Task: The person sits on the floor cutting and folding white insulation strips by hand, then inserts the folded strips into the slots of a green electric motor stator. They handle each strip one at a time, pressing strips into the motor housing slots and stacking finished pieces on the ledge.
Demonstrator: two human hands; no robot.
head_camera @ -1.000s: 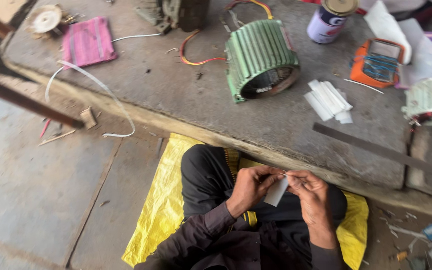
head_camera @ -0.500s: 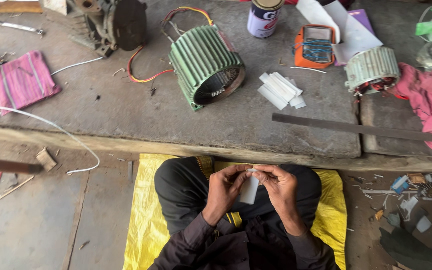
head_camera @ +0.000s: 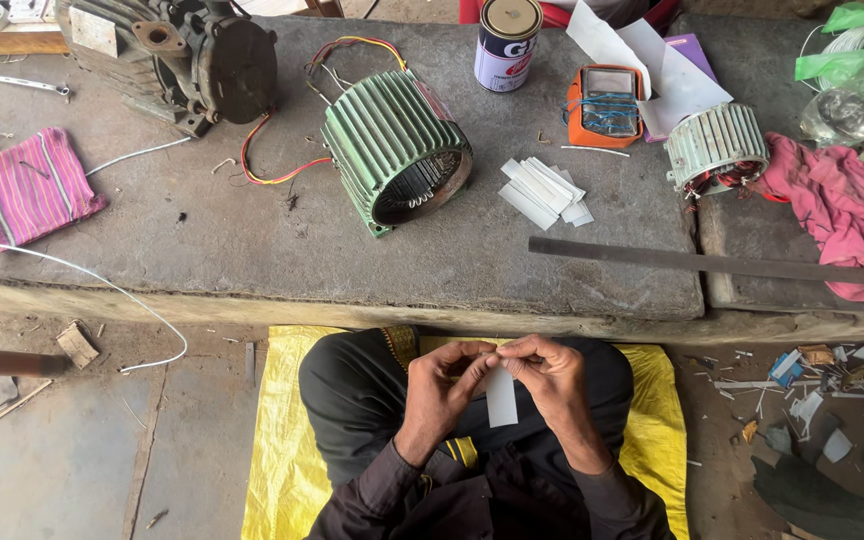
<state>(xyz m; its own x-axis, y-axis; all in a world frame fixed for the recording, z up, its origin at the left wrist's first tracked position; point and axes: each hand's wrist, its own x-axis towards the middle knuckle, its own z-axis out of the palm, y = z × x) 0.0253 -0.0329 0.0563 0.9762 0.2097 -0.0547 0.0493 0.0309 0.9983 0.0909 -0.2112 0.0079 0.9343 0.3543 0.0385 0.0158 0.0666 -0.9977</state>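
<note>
- Lower middle of the frame: the left hand [head_camera: 444,385] and the right hand [head_camera: 550,380] are meeting over the lap, fingertips of both pinching the top edge of a small white paper strip [head_camera: 501,396].
- Both hands are closing narrow on the strip; thumbs and forefingers are doing the gripping, and the other fingers are curling loosely.
- The strip is hanging down from the pinch, long axis running near vertical in the frame, free end pointing toward the bottom edge, toward the person's body.
- Judgement: the hands seem to be creasing or folding the top edge. Doing it well calls for keeping both pinches level, so the fold runs square across the short side, and for keeping the strip taut between the fingers.
- The person is sitting cross-legged on a yellow sheet [head_camera: 277,440] on the floor, facing a low stone table [head_camera: 252,250].
- On the table, upper middle: a green ribbed motor housing [head_camera: 392,145] lying on its side, open end facing lower right.
- Just right of it: a stack of similar white strips [head_camera: 544,190], fanning out.
- Upper right: a smaller pale green stator [head_camera: 717,148] and a pink cloth [head_camera: 837,215].
- Top middle: a tin can [head_camera: 508,42].
</note>
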